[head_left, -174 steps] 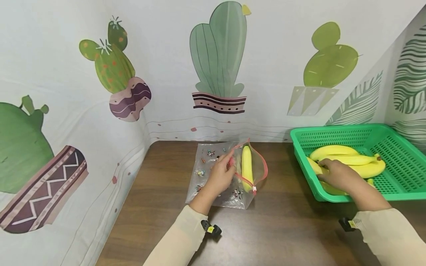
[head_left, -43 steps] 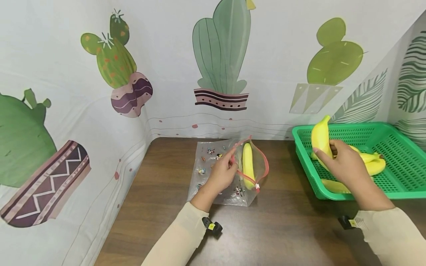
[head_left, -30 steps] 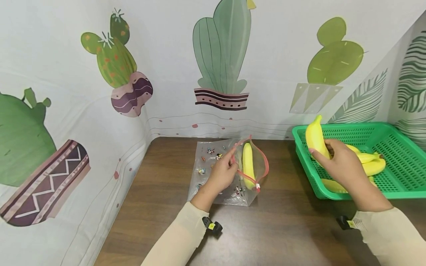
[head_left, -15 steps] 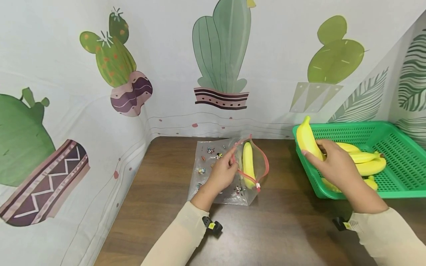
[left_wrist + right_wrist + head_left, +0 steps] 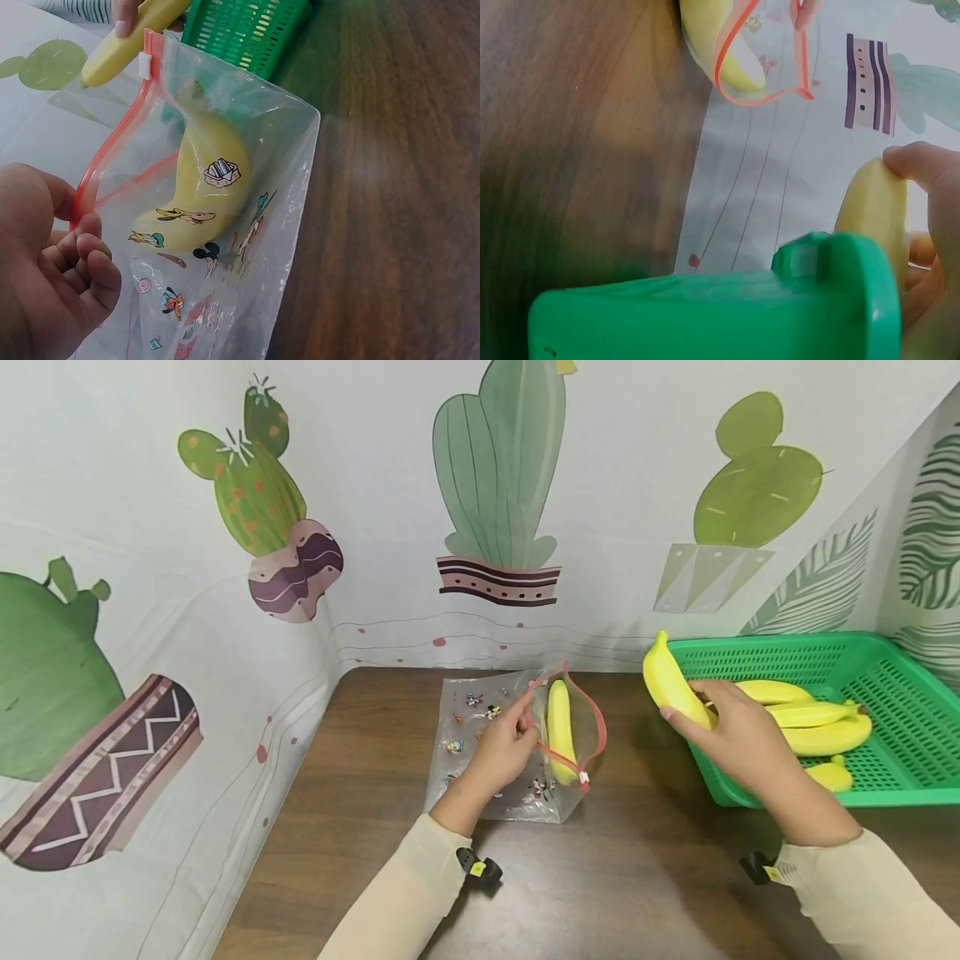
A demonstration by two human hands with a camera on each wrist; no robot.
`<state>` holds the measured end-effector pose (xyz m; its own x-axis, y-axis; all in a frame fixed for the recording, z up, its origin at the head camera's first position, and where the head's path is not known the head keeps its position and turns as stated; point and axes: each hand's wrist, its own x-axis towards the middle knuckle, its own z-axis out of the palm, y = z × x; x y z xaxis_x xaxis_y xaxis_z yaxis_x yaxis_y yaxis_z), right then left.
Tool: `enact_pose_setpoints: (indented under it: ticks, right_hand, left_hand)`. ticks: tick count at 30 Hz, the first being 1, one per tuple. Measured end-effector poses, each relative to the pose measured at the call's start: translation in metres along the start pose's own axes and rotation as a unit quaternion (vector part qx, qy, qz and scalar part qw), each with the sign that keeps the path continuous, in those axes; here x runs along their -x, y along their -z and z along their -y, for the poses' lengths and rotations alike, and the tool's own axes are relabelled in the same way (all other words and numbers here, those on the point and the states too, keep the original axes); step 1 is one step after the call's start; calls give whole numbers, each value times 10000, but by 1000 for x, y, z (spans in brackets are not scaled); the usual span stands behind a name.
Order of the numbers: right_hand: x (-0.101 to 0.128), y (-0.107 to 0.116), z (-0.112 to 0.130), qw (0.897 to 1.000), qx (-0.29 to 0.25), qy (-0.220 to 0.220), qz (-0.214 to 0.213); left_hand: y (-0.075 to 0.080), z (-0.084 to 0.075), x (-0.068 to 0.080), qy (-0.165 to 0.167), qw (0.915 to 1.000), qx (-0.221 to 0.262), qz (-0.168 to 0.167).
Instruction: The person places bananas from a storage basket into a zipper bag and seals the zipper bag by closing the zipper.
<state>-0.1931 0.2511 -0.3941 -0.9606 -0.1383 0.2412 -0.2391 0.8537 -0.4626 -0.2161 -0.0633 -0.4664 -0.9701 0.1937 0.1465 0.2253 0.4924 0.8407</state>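
Note:
My left hand pinches the red zip edge of a clear zip bag printed with cartoon figures; the left wrist view shows thumb and fingers on that edge. The bag's mouth gapes toward the right. One yellow banana lies inside it. My right hand grips another banana between thumb and fingers, held tilted with its stem up, over the left rim of the green basket. In the right wrist view the basket's rim hides part of this banana.
Several more bananas lie in the basket at the right of the brown wooden table. A white cloth with printed cacti hangs behind the table. Between bag and basket is a strip of bare table.
My right hand has reached into the basket, lifted a banana and carried it leftward to the basket's left rim. The left hand keeps its hold on the bag's edge.

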Motion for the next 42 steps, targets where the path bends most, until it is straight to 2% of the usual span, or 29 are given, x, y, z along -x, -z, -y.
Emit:
enact_pose_setpoints:
  ticks: [18,30,42]
  right_hand:
    - [4,-16,31,9978,0,362,556]
    - [5,-37,36,9912,377,1079,674]
    - [4,-49,46,9860,369,1070,1227]
  left_hand:
    - [-1,2,-1,-38,10000,5,65]
    - [-1,-1,1,-98,9999,22,35]
    - [-3,-3,3,-332,9994,-57,97]
